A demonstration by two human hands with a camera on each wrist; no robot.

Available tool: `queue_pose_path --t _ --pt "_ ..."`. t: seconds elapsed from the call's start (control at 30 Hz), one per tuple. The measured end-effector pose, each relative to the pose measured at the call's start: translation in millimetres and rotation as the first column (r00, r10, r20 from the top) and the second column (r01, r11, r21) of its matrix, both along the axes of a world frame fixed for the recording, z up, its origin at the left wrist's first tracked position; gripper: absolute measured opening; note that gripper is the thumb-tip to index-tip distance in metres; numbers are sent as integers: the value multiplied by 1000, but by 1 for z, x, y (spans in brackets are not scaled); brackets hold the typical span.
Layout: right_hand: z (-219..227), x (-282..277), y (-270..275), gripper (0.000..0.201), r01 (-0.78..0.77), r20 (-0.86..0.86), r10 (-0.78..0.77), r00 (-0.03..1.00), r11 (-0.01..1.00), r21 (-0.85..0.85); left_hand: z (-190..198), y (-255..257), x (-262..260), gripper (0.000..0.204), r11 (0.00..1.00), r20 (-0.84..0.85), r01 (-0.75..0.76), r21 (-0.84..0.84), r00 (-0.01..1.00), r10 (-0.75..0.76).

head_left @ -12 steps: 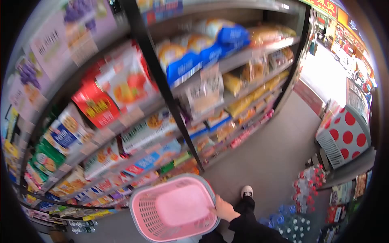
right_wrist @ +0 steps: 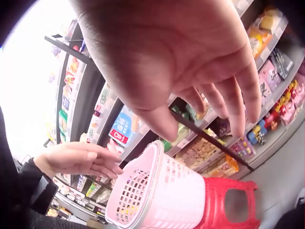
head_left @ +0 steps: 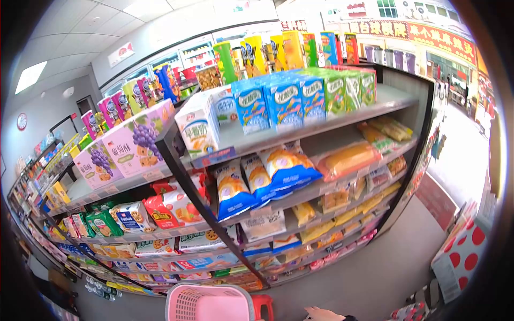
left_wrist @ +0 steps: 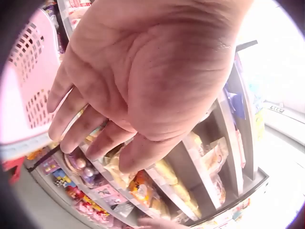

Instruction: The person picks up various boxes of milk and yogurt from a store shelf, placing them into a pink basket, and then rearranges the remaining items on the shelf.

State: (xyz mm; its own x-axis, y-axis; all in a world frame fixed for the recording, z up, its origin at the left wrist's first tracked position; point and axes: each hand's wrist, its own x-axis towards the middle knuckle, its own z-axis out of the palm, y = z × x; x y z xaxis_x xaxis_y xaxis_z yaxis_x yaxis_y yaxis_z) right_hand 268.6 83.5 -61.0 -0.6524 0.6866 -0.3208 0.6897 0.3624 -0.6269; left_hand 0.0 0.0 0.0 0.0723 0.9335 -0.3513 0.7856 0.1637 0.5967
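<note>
A pink slotted basket (head_left: 179,302) stands at the bottom of the head view, against a red stool (head_left: 263,306). To their right is my right hand (head_left: 325,314), touching neither. In the right wrist view this hand (right_wrist: 176,57) spreads above the basket (right_wrist: 178,195) and the stool (right_wrist: 214,202), its fingers loosely bent and empty. My left hand (right_wrist: 76,160) reaches in from the left there, fingers extended near the basket's rim. The left wrist view shows the left palm (left_wrist: 143,81) bare, with the basket (left_wrist: 28,81) beyond it.
Shelves hold bagged bread (head_left: 289,166), blue drink cartons (head_left: 286,104), purple grape boxes (head_left: 120,147) and cookie packs (head_left: 134,216). A spotted white box (head_left: 460,257) stands at the right. Grey floor (head_left: 375,273) lies between it and the shelves, with a bright doorway beyond.
The head view has tilted up, bringing the top shelf into sight. My right hand has let go of the basket's rim and moved away from it. The red stool now shows beside the basket.
</note>
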Motion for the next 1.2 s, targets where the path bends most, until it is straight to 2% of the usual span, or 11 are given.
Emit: queue_pose_path --t 0.1,0.3,0.33,0.43,0.53,0.63,0.73,0.8,1.03,1.1,1.2 --pt "31 50 29 49 -63 180 73 981 996 -63 40 33 40 36 995 47 23 99 998 -28" --pt "69 75 97 42 -310 103 300 948 944 108 47 112 18 55 969 1 246 -33 969 -246" --pt "87 69 109 41 -303 -26 319 947 920 248 56 123 13 52 968 -42 243 59 970 -241" --pt "167 28 154 43 -493 -177 501 847 865 89 155 147 12 49 955 -166 211 210 970 -178" --pt "292 -11 171 36 -557 -369 619 693 785 270 232 155 11 51 658 -215 117 744 974 69" --pt "369 -50 188 37 -299 -494 672 552 712 635 290 174 11 62 460 -21 -59 886 986 168" --pt "427 -102 214 49 -33 -561 663 495 660 750 311 222 0 66 242 100 -162 957 963 251" --pt "446 -144 246 40 243 -436 685 583 365 899 325 254 -2 67 112 99 -153 982 918 385" --pt "453 -225 319 47 306 -367 549 751 203 930 315 302 -20 73 57 46 -98 994 806 590" --pt "451 -223 317 47 244 -403 594 696 332 911 313 305 -26 74 41 40 -79 996 809 587" --pt "453 -215 306 43 234 -408 628 663 343 910 307 304 -30 73 -8 63 -70 997 825 562"
